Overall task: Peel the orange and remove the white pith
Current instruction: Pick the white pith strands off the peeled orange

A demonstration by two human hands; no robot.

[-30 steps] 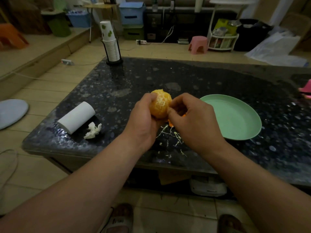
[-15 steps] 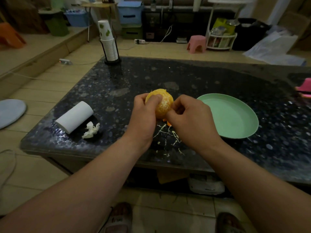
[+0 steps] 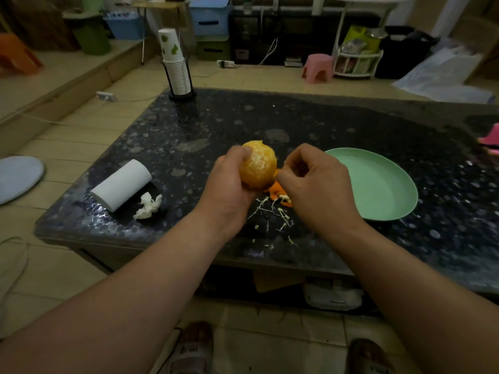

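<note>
**Pith-picking over the tabletop**

L hand [image 3: 229, 184] clamped round orange [image 3: 258, 166], lifted just above tabletop [image 3: 216, 125], pithy side turned up for access. R hand [image 3: 318, 184] just beside fruit, fingertips pinched together; on a pith thread or nothing, can't tell. Peel [image 3: 275, 191] & pith scraps [image 3: 272, 211] lying underneath.

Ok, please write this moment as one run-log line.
phase: pith removal | left hand: holds peeled orange above table | right hand: curled beside orange, pinch unclear | pith strands, peel scraps: on table
</note>
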